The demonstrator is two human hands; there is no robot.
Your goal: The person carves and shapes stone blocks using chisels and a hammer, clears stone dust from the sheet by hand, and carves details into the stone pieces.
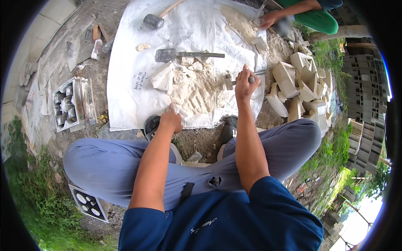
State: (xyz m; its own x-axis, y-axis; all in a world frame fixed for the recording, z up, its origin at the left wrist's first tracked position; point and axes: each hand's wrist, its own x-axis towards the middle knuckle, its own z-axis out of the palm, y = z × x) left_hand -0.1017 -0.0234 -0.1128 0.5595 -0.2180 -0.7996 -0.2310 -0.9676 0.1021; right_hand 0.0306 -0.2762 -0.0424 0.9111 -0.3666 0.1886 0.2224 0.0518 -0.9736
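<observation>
My right hand (244, 85) is closed around the handle of a hammer (230, 82), its end pointing up out of my fist. The blunt side of the metal head shows left of the fist, and a thin bar sticks out to the right. Beneath and beside it, pale crushed rubble (197, 94) lies on a white woven sheet (125, 104). My left hand (171, 121) rests at the near edge of this rubble, fingers partly stretched out and holding nothing. Just beyond that hand lies a pale broken block (162, 77).
A black-headed mallet (166, 55) lies across the sheet, another mallet (154, 21) farther back. Hollow pale blocks (293, 81) are heaped at right. A metal mould (67, 104) stands at left. At the far right, another person's hand (270, 19) reaches toward the sheet's edge.
</observation>
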